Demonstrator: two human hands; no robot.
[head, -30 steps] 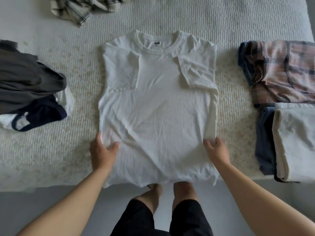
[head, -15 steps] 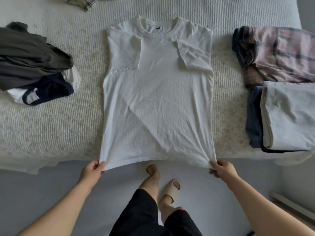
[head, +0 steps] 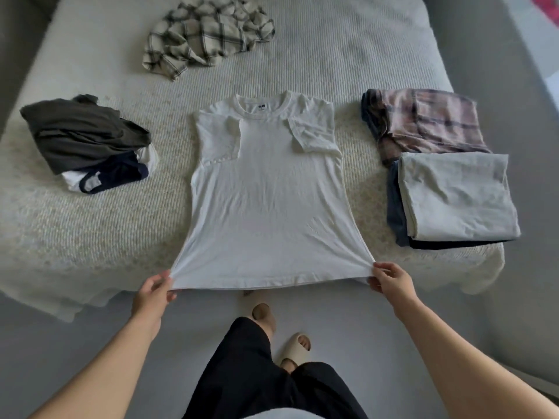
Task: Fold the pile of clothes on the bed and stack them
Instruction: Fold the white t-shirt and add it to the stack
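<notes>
I see left hand (head: 152,293) and right hand (head: 391,281) fingers pinching tee (head: 269,201) hem corners, sleeves folded in, on bed (head: 90,231)

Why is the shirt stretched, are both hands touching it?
Touching. In the head view the left hand and the right hand each pinch a bottom corner of the white T-shirt, pulling its hem taut.

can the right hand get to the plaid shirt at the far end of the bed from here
Probably not as things stand: the right hand is pinching the t-shirt hem at the near edge, and the plaid shirt lies far across the bed.
</notes>
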